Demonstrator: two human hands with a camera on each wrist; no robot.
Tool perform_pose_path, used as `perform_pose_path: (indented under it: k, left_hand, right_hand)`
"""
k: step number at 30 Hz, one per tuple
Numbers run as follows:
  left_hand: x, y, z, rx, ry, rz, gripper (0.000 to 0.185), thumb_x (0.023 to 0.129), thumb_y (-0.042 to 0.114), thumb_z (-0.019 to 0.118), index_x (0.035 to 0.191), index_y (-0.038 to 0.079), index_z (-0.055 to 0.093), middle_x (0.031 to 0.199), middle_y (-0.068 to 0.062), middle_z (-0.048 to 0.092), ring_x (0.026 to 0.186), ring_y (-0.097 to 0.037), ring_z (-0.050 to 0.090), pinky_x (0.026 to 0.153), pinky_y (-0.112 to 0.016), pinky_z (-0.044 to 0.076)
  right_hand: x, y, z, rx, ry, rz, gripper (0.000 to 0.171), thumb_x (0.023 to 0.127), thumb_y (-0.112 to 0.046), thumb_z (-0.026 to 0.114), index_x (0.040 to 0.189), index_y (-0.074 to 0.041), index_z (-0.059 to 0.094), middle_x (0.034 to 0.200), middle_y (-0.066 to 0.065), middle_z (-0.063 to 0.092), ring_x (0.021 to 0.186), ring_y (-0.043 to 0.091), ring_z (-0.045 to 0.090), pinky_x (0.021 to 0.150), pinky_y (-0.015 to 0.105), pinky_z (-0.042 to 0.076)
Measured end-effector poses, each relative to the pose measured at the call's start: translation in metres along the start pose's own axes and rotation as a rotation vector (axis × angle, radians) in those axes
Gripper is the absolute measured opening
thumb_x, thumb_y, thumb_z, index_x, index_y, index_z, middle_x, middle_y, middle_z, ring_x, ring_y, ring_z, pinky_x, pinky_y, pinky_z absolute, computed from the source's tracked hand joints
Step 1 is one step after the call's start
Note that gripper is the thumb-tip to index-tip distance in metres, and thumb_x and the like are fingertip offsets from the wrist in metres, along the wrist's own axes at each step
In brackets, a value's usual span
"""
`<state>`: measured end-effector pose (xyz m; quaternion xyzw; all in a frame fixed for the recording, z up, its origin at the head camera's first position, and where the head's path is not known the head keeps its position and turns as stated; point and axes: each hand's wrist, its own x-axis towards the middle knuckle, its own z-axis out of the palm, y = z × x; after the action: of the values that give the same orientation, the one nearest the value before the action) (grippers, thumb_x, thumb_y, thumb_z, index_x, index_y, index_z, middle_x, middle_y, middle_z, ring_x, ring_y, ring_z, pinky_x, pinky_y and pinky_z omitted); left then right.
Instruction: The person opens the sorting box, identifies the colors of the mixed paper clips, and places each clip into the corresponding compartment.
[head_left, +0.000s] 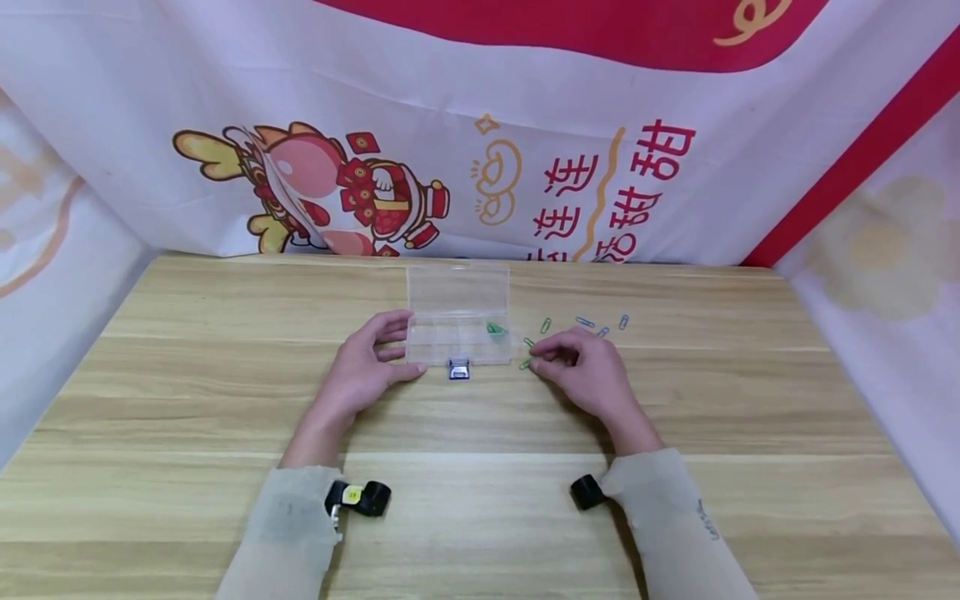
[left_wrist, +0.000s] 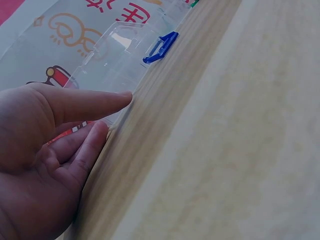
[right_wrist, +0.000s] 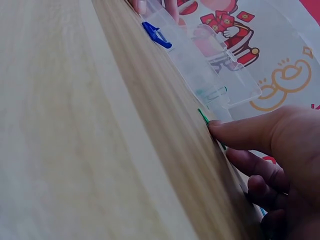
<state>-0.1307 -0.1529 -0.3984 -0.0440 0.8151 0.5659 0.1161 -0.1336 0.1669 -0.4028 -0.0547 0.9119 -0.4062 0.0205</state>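
Green paperclip (head_left: 524, 364) lies under right hand (head_left: 581, 371) fingertips, pinched against table (head_left: 225, 400).

Bright, even, soft-shadowed light; head view sharp with slightly bowed edges, both wrist views blurred up close.

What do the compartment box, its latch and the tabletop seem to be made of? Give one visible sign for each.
Compartment box: probably clear, glossy plastic; the table shows through its walls and raised lid.
Latch: likely moulded blue plastic, opaque and smooth with a slight sheen.
Tabletop: pale wood or a wood-look laminate; long grain streaks and plank lines show, matte. Which of the two cannot be told.
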Motion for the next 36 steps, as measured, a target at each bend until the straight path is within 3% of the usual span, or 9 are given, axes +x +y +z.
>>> perform_pose_path:
  k: [19,36]
  left_hand:
    - [-0.0006,-0.0009,-0.0006,-0.009,0.001,0.019,0.081,0.091,0.005,0.085,0.161,0.020,0.049,0.160,-0.014,0.054,0.141,-0.037,0.059,0.121,-0.049,0.052]
    - [-0.0006,0.0000,-0.0005,-0.011,0.007,0.025,0.081,0.090,0.002,0.085,0.160,0.020,0.050,0.159,-0.012,0.055,0.140,-0.035,0.061,0.120,-0.047,0.053]
  right_hand:
    - [0.0010,-0.0021,0.0026,-0.070,-0.008,0.039,0.006,0.096,-0.023,0.083,0.100,-0.019,0.082,0.104,0.003,0.071,0.089,0.023,0.058,0.077,0.033,0.047]
    - [-0.0027,-0.0044,0.0053,-0.148,0.007,0.010,0.007,0.098,-0.023,0.081,0.100,-0.017,0.081,0.102,0.003,0.070,0.089,0.021,0.060,0.077,0.032,0.048]
